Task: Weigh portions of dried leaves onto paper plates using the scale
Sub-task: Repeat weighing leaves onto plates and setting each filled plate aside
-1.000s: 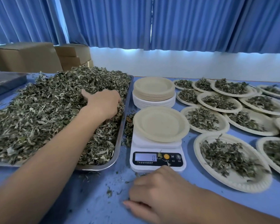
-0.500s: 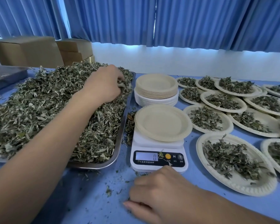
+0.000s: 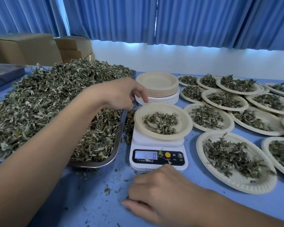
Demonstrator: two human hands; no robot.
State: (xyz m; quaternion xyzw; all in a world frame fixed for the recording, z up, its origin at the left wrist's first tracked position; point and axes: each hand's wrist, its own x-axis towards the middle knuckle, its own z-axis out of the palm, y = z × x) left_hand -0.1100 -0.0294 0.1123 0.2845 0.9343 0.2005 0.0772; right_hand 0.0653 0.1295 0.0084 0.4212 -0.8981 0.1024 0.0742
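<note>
Dried leaves (image 3: 161,122) lie heaped on the paper plate (image 3: 186,122) atop the scale (image 3: 157,144), long axis 9 to 3 o'clock. Leaf scraps partly hide the display (image 3: 146,155). The left hand (image 3: 121,94) hangs relaxed and empty at the plate's 10 o'clock. The right hand (image 3: 157,194) rests loosely curled on the table (image 3: 88,194) at 6 o'clock, fingertips hidden.

tan paper plate (image 3: 186,124) atop white scale (image 3: 157,145), small dried leaves (image 3: 161,122) pile inside

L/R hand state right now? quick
Left hand: open, fingers hanging loose beside the plate on the scale, nothing in them.
Right hand: open, resting on the table before the scale, holding nothing visible.
</note>
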